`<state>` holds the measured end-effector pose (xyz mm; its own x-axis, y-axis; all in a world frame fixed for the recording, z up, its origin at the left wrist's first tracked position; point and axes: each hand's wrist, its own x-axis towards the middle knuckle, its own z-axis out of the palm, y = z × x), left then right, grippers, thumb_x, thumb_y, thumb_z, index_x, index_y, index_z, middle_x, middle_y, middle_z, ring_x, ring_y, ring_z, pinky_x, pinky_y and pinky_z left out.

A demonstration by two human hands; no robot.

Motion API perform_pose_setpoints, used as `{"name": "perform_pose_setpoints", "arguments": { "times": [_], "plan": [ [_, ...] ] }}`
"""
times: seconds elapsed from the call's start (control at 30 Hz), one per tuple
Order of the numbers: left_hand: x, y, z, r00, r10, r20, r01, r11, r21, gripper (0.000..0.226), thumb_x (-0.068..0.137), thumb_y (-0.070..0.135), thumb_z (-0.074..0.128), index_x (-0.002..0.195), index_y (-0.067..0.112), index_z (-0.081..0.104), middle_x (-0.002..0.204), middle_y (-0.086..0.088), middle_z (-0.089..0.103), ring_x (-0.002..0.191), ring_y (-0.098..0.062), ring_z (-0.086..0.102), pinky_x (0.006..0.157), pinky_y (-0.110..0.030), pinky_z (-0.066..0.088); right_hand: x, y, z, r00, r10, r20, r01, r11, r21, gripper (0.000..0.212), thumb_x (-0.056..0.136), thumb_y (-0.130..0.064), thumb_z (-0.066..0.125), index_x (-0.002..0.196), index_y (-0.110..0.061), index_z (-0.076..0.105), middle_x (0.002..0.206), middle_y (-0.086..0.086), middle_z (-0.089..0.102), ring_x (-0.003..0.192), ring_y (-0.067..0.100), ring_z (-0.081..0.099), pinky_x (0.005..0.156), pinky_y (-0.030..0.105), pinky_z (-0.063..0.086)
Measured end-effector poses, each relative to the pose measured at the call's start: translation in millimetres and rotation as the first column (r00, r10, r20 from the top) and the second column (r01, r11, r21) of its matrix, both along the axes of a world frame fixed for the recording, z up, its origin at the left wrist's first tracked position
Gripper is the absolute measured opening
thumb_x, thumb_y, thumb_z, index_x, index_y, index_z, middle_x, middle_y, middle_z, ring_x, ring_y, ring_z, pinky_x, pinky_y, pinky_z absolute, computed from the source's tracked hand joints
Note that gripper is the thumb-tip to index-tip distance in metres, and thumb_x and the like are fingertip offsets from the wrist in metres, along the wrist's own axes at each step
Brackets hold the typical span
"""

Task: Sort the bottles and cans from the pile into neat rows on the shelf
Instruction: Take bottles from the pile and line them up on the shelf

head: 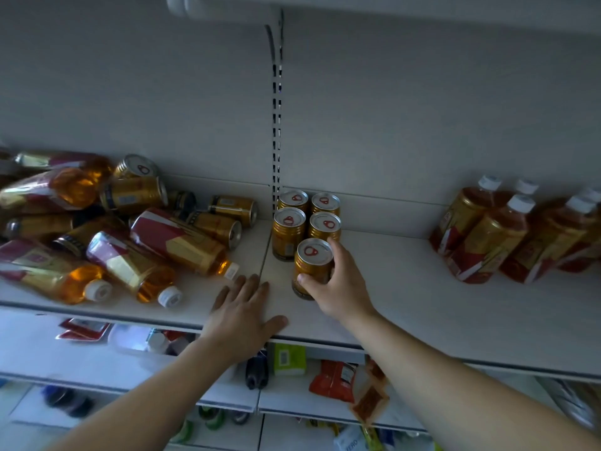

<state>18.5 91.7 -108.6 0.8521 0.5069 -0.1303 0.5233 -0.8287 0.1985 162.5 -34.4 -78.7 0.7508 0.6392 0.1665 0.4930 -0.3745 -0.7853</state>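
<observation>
Since the gold can (313, 266) at centre frame is a rigid metal cylinder, likely full and fairly heavy, with a smooth wall that may slip, it is best taken round the mid-body; the right hand (340, 289) wraps it so, thumb on the near side, fingers curled behind; the can is upright just in front of four standing cans (307, 219), though whether it touches the shelf (422, 304) is unclear; the forearm enters from lower right; the left hand (242, 317) lies flat, fingers straight, holding nothing, beside the pile (97, 229) at left.
</observation>
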Motion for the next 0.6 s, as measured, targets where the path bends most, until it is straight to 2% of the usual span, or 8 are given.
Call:
{"name": "perform_pose_setpoints", "arguments": {
  "times": [0.07, 0.13, 0.23, 0.33, 0.43, 0.6],
  "plan": [
    [-12, 5, 0, 1.000, -0.010, 0.001, 0.010, 1.000, 0.017, 0.100, 0.070, 0.086, 0.005, 0.151, 0.029, 0.003, 0.160, 0.001, -0.004, 0.146, -0.016, -0.009, 0.118, -0.040, -0.004, -6, 6, 1, 1.000, 0.020, 0.015, -0.020, 1.000, 0.009, 0.075, 0.077, -0.041, 0.074, 0.140, -0.027, 0.038, 0.137, -0.007, 0.048, 0.123, 0.011, 0.048, 0.098, 0.026, 0.041],
    [-18, 7, 0, 1.000, -0.020, -0.004, 0.020, 0.999, 0.031, 0.113, 0.056, 0.088, -0.011, 0.151, 0.030, 0.003, 0.160, 0.002, -0.004, 0.146, -0.015, -0.008, 0.118, -0.041, -0.005, -12, 15, 3, 0.999, 0.030, 0.038, -0.030, 1.000, 0.004, 0.074, 0.078, -0.037, 0.075, 0.141, -0.024, 0.037, 0.141, -0.005, 0.043, 0.126, 0.012, 0.045, 0.097, 0.025, 0.038],
    [-19, 9, -2, 1.000, -0.024, 0.004, 0.024, 0.998, 0.063, 0.113, 0.054, 0.085, -0.018, 0.151, 0.030, 0.002, 0.160, 0.002, -0.004, 0.146, -0.014, -0.008, 0.117, -0.042, -0.005, -18, 31, 4, 0.998, 0.026, 0.061, -0.025, 1.000, -0.010, 0.081, 0.078, -0.039, 0.076, 0.145, -0.020, 0.033, 0.145, -0.001, 0.039, 0.130, 0.019, 0.043, 0.103, 0.034, 0.041],
    [-19, 8, -5, 0.999, -0.034, 0.006, 0.033, 0.996, 0.078, 0.118, 0.050, 0.084, -0.026, 0.151, 0.030, 0.001, 0.160, 0.001, -0.003, 0.146, -0.015, -0.008, 0.117, -0.043, -0.005, -18, 41, 4, 0.996, -0.002, 0.088, 0.004, 1.000, -0.020, 0.078, 0.080, -0.035, 0.075, 0.143, -0.019, 0.034, 0.143, 0.000, 0.040, 0.130, 0.019, 0.041, 0.098, 0.028, 0.036],
    [-20, 9, -6, 0.999, -0.040, 0.010, 0.039, 0.996, 0.074, 0.114, 0.054, 0.083, -0.023, 0.151, 0.029, 0.002, 0.160, 0.000, -0.002, 0.146, -0.015, -0.007, 0.118, -0.043, -0.004, -17, 44, 3, 0.992, -0.012, 0.123, 0.016, 0.999, -0.037, 0.078, 0.080, -0.036, 0.075, 0.144, -0.018, 0.033, 0.145, 0.000, 0.038, 0.133, 0.019, 0.038, 0.100, 0.030, 0.036],
    [-19, 10, -3, 0.999, -0.045, -0.017, 0.046, 0.998, 0.036, 0.099, 0.069, 0.083, -0.002, 0.151, 0.028, 0.003, 0.160, 0.000, -0.003, 0.146, -0.016, -0.009, 0.117, -0.043, -0.006, -18, 43, 6, 0.994, 0.003, 0.107, 0.007, 0.996, -0.086, 0.084, 0.079, -0.043, 0.074, 0.147, -0.020, 0.029, 0.148, 0.000, 0.036, 0.136, 0.020, 0.036, 0.107, 0.037, 0.038]
  ]
}}
